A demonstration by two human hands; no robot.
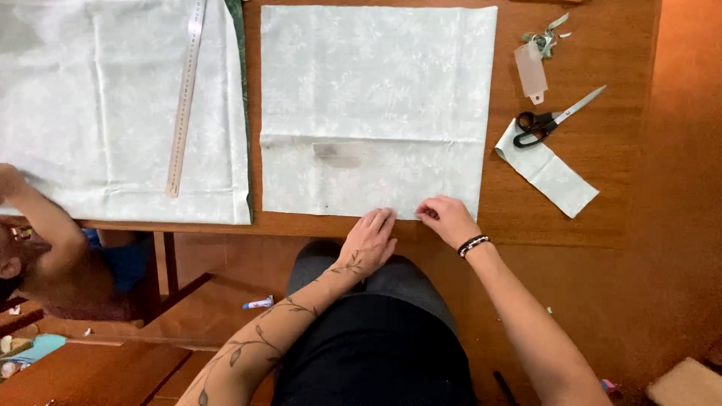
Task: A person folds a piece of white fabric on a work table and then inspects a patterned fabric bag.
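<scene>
**Pressing the near hem of a pale fabric panel**

Working at the near edge of a wooden table [571, 233], both hands meet a pale green fabric panel [376, 83] printed with a faint leaf pattern. The panel lies flat and squared near the middle of the table, its lower hem running along the table's front edge. The left hand [370, 239] rests palm down with fingers stretched out and close together, fingertips on the hem, gripping nothing. The right hand [450, 219], just beside it and wearing a beaded bracelet [474, 244] at the wrist, has its fingers curled in, pinching the same hem between thumb and fingertips. A small translucent rectangle [336, 151] lies on the panel above the hands.

To the left, apart from the panel, a larger cloth [113, 135] of the same colour covers the table, with a measuring tape [185, 98] lying lengthwise on it. Another person's arm [41, 218] reaches to that cloth's corner. To the right lie black-handled scissors [553, 119], their handles overlapping a fabric strip [553, 173], and beyond them a clear tag [531, 71] beside a few scraps.
</scene>
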